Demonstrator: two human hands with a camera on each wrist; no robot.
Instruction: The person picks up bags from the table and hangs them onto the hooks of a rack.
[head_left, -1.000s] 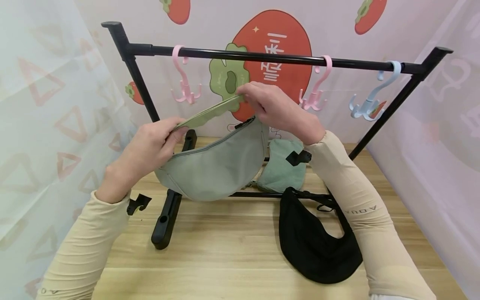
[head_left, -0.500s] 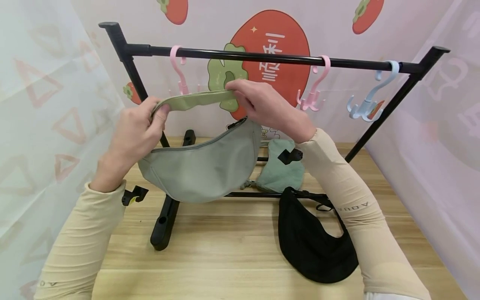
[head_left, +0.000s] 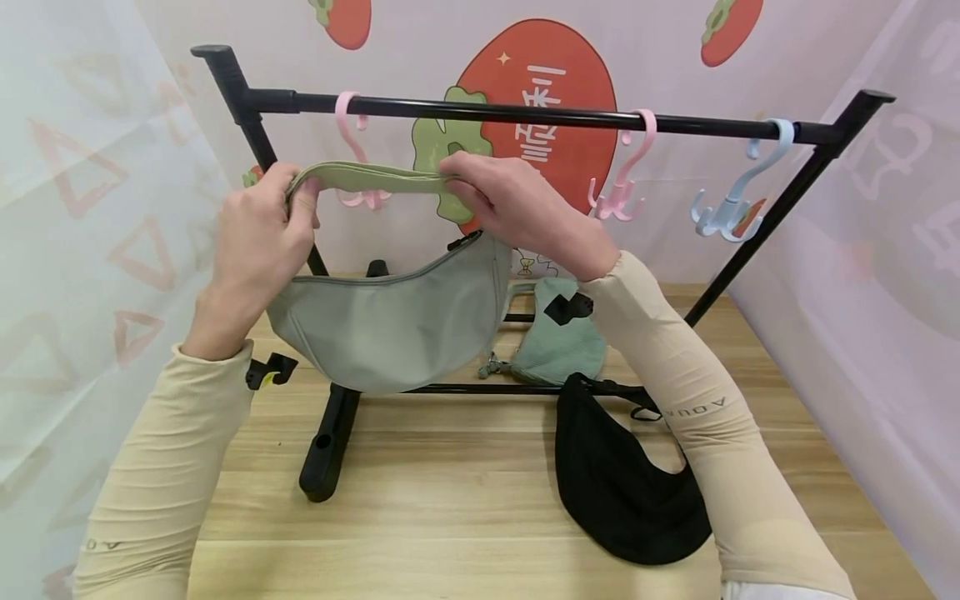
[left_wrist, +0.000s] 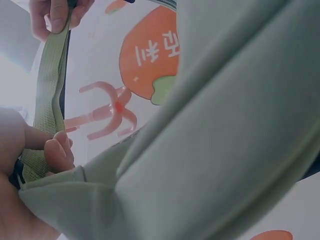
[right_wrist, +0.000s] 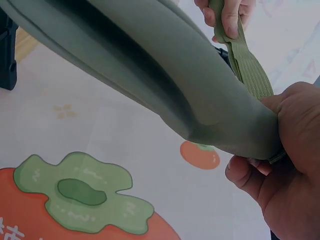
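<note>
A grey-green crescent-shaped waist bag [head_left: 397, 325] hangs in the air before the rack, its zipper along the top edge. Above it runs its olive webbing strap [head_left: 367, 177], folded in layers between the two hands. My left hand [head_left: 258, 242] pinches the strap's left end between thumb and fingers. At the other end, my right hand [head_left: 517, 200] grips the strap close to the bag's right corner. The left wrist view shows the strap [left_wrist: 50, 85] stretching from one hand to the other. In the right wrist view the underside of the bag [right_wrist: 165, 75] reaches the right palm.
A black rack bar [head_left: 465, 110] crosses behind the hands, carrying a pink hook [head_left: 360, 162] at left, another pink hook [head_left: 626, 171] and a blue hook [head_left: 738, 187] at right. A green pouch [head_left: 562, 342] and a black crescent bag [head_left: 622, 483] lie on the wooden table [head_left: 450, 517].
Both hands have moved left with the bag. The left hand has risen, and the strap now lies nearly level in front of the left pink hook.
</note>
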